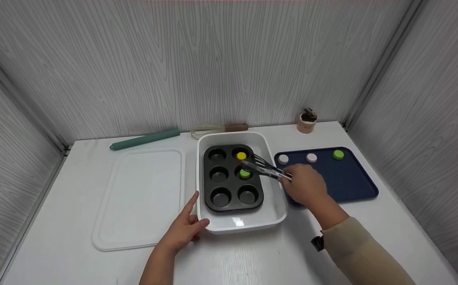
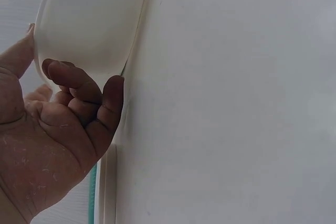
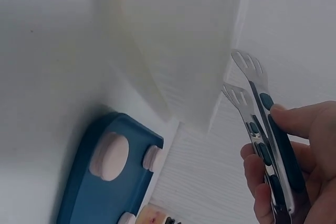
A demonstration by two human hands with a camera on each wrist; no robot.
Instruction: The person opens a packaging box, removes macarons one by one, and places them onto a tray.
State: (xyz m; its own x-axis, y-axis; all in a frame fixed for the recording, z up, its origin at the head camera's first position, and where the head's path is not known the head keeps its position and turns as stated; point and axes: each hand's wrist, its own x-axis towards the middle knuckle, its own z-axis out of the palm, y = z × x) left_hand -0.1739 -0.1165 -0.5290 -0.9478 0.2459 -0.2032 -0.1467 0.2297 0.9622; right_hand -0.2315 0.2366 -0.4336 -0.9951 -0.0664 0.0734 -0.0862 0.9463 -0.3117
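Left hand (image 1: 182,231) open, right hand (image 1: 304,185) gripping.

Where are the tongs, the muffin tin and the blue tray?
tongs (image 1: 266,169), head view, middle of the metal arms.
muffin tin (image 1: 232,186), head view, flat strip between cups.
blue tray (image 1: 352,178), head view, bare floor.

The right hand (image 1: 304,185) grips metal tongs (image 1: 266,168) over the muffin tin (image 1: 232,178), tips beside a green cap (image 1: 245,173). The left hand (image 1: 183,229) rests against the white dish (image 1: 268,213) holding that tin.
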